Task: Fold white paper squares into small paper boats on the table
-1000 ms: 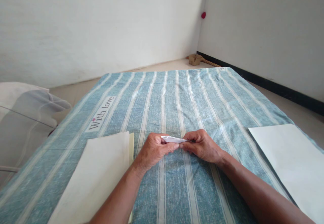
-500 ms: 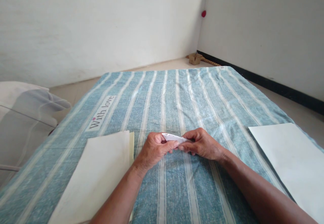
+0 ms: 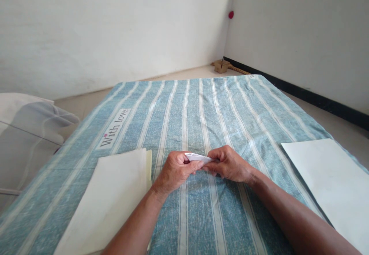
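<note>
A small folded piece of white paper (image 3: 198,158) is pinched between both hands, above the middle of the striped cloth. My left hand (image 3: 175,170) is closed on its left part, with the thumb lying along the near side. My right hand (image 3: 230,163) grips its right end between thumb and fingers. The fingers cover much of the paper, so its full shape is hidden. Left of my left hand lies a stack of white sheets (image 3: 106,197), with a yellowish sheet (image 3: 149,166) showing at its right edge.
Blue cloth (image 3: 196,113) with white stripes covers the table, "With love" printed at left. More white paper (image 3: 340,182) lies at the right edge. A pale draped fabric (image 3: 25,139) stands at far left. On the floor behind is a small cardboard box (image 3: 221,66).
Both hands keep their grip on the folded paper and have barely moved. The whole view has shifted very slightly.
</note>
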Demonstrator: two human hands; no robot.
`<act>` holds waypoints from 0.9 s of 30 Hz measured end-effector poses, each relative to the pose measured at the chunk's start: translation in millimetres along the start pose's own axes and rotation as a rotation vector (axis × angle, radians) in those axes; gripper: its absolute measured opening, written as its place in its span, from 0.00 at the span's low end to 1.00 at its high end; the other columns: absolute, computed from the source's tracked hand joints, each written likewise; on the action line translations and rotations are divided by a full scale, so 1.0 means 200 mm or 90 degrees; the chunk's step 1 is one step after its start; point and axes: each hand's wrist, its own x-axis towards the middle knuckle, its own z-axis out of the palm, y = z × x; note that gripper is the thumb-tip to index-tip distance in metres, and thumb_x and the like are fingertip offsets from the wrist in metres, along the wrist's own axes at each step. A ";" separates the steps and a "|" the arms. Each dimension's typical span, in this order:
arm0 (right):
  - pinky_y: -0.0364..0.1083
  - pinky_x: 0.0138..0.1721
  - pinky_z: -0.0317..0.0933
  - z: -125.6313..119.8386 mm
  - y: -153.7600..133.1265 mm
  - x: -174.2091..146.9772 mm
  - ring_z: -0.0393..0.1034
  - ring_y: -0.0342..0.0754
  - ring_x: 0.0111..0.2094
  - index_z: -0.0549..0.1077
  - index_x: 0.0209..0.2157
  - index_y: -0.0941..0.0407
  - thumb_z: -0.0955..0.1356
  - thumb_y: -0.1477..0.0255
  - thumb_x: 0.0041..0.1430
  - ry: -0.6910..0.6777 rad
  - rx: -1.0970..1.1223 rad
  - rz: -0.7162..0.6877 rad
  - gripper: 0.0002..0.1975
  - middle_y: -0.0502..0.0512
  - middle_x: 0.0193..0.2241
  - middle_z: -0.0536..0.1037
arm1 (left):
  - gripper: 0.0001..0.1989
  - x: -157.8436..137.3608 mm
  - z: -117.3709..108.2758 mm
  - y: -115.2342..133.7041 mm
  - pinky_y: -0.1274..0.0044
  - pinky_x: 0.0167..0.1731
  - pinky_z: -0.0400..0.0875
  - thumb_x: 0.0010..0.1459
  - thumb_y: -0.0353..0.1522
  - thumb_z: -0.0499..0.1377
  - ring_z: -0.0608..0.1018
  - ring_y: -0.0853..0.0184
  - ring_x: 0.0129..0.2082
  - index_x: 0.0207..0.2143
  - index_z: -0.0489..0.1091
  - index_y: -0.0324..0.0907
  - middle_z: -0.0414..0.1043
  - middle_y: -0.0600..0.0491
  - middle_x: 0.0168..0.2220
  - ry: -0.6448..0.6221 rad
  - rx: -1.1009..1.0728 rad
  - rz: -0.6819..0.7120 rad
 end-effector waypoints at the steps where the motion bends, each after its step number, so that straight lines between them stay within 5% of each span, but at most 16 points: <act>1: 0.38 0.17 0.43 0.00 0.00 0.00 0.50 0.35 0.17 0.65 0.19 0.58 0.69 0.69 0.53 0.005 -0.011 -0.003 0.13 0.42 0.15 0.59 | 0.10 0.00 0.00 0.00 0.80 0.19 0.63 0.49 0.36 0.63 0.70 0.71 0.18 0.27 0.77 0.36 0.74 0.53 0.19 -0.001 -0.003 -0.002; 14: 0.35 0.13 0.50 -0.07 -0.01 0.00 0.56 0.34 0.13 0.71 0.25 0.59 0.70 0.71 0.51 -0.139 0.083 0.109 0.07 0.43 0.14 0.67 | 0.08 0.00 0.01 0.02 0.82 0.16 0.61 0.47 0.36 0.64 0.69 0.74 0.17 0.24 0.75 0.38 0.73 0.55 0.19 -0.004 -0.058 -0.058; 27: 0.35 0.11 0.51 -0.11 0.01 0.00 0.58 0.35 0.10 0.70 0.21 0.59 0.73 0.62 0.48 -0.130 0.131 0.126 0.16 0.44 0.12 0.69 | 0.06 0.00 0.02 0.07 0.84 0.13 0.58 0.46 0.32 0.64 0.67 0.76 0.16 0.22 0.73 0.37 0.73 0.54 0.19 -0.003 -0.165 -0.109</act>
